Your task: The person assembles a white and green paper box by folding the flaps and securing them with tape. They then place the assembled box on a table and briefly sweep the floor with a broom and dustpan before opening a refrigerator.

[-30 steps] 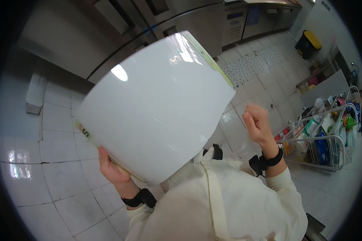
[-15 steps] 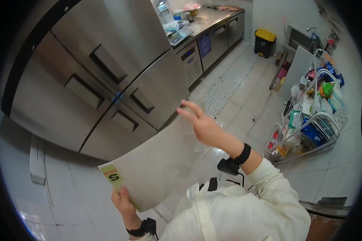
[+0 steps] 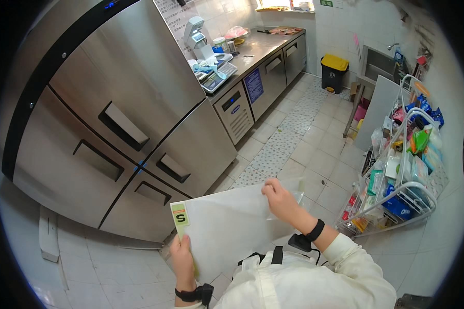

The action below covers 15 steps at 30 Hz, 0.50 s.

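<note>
A flat, whitish, see-through plastic bag [image 3: 227,221] with a green label strip at its left end is spread in front of my body. My left hand [image 3: 181,257] pinches that left end, thumb on top below the label. Toward the other end, the fingers of my right hand [image 3: 283,202] curl closed over the bag's upper edge. Clear film sticks out past my right hand. My sleeve and body hide part of the bag's lower side. Black bands [image 3: 314,230] are strapped round both wrists.
A large steel refrigerator [image 3: 123,118] stands at the left. Beyond it runs a steel counter [image 3: 258,49] with a scale [image 3: 219,77] on it. White rack baskets [image 3: 381,206] full of packages stand at the right. A black bin with a yellow lid [image 3: 335,63] is at the back.
My right hand's fingers, stretched out before, are now curled onto the bag's edge. Bag and both hands have shifted right in the picture. The view has tilted up, showing more of the counter.
</note>
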Each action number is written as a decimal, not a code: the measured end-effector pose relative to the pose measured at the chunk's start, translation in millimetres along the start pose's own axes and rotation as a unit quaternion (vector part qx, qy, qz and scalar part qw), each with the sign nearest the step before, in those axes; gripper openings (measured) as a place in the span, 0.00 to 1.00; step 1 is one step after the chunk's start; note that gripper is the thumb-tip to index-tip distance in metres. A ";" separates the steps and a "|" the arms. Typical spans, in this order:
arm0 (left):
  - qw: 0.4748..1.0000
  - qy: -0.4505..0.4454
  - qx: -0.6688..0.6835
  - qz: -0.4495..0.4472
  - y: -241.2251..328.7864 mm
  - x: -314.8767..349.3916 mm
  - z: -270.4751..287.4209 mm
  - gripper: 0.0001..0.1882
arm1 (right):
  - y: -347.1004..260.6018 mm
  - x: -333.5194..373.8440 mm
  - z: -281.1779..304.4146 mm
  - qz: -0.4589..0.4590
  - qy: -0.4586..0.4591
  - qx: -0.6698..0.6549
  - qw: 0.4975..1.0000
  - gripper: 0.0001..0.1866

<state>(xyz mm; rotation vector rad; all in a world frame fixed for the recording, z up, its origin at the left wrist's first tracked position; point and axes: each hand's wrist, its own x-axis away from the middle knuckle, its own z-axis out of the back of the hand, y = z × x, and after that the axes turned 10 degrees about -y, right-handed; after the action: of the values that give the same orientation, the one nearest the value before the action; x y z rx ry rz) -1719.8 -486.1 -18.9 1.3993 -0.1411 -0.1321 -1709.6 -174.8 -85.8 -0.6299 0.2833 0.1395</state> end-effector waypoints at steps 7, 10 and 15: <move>0.953 -0.089 -0.287 -0.031 -23.0 -144.5 -18.5 0.11 | 42.9 -28.8 4.5 -0.061 -0.177 -0.080 0.979 0.11; 0.886 -0.140 -0.433 -0.090 14.0 -241.7 -53.7 0.12 | 79.9 -72.9 10.2 -0.033 -0.156 -0.148 0.976 0.09; 0.749 -0.269 -0.602 -0.058 96.6 -438.9 -145.0 0.19 | 150.6 -182.1 74.0 -0.012 0.065 -0.397 0.915 0.03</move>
<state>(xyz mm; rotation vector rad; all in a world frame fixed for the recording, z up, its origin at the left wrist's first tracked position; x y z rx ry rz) -2125.3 -252.2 43.4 0.0222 -0.3665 -0.6157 -1899.1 -17.8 -58.0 -1.4573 0.3454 0.1904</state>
